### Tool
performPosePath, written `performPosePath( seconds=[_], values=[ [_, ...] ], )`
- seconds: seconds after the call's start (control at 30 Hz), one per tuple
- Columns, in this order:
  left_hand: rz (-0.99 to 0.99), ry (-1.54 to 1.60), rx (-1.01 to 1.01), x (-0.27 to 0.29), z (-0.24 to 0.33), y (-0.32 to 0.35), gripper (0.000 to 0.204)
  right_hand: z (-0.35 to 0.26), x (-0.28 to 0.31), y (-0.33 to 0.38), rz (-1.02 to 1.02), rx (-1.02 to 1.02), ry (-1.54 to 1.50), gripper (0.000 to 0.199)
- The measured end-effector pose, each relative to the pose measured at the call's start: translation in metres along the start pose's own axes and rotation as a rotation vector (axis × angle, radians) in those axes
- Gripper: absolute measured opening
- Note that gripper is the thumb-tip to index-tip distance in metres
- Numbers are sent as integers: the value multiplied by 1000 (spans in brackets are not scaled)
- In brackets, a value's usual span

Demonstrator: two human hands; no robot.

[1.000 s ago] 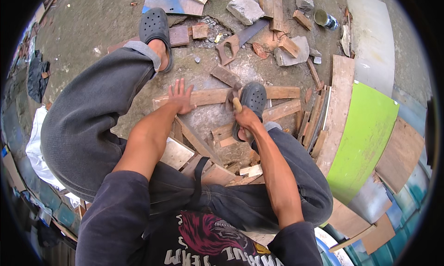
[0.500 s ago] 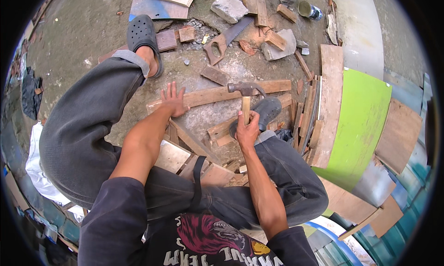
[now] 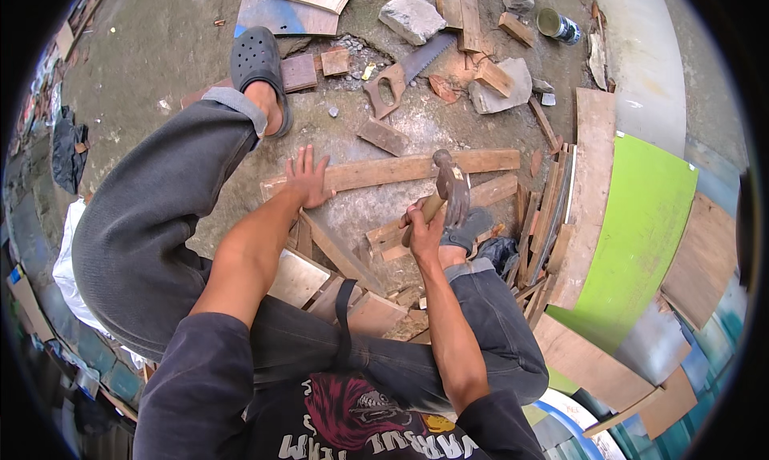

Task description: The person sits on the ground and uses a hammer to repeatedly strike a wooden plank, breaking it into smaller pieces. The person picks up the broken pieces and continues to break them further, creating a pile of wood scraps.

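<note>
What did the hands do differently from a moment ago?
The right hand has swung the hammer up: a second ago it was low by the dark clog, and now its head is raised above the long wooden plank. The hand kept its grip on the handle the whole time. The left hand stayed flat on the plank's end, and the handsaw on the ground lies as before.

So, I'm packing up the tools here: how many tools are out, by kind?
Hammer, in the right hand: 1
Handsaw, on the ground: 1
Total: 2
</note>
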State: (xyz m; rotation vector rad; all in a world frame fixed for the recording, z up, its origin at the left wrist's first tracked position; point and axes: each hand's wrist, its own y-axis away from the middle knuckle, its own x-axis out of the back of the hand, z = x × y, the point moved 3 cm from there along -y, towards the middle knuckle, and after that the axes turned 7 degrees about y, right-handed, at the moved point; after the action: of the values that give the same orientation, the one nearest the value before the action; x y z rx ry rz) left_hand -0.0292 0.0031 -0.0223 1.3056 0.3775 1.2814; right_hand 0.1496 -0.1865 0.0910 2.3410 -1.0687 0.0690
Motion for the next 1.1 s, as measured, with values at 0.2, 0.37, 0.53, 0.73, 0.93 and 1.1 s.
performPosePath(
  seconds=[0.2, 0.37, 0.53, 0.73, 0.93, 1.1],
  values=[
    [-25, -20, -3, 0, 3, 1, 99, 21, -14, 4, 122, -325, 458, 34],
    [-20, -28, -4, 0, -1, -3, 100, 25, 2, -15, 31, -195, 588, 31],
    [-28, -30, -3, 2, 4, 1, 100, 25, 5, -14, 149, 184, 283, 21],
    [-13, -56, -27, 1, 5, -1, 102, 70, -1, -4, -22, -463, 741, 42],
    [36, -67, -21, -5, 0, -3, 103, -5, 5, -13, 137, -76, 456, 31],
    [21, -61, -26, -2, 4, 0, 102, 48, -11, -6, 126, -89, 456, 27]
  ],
)
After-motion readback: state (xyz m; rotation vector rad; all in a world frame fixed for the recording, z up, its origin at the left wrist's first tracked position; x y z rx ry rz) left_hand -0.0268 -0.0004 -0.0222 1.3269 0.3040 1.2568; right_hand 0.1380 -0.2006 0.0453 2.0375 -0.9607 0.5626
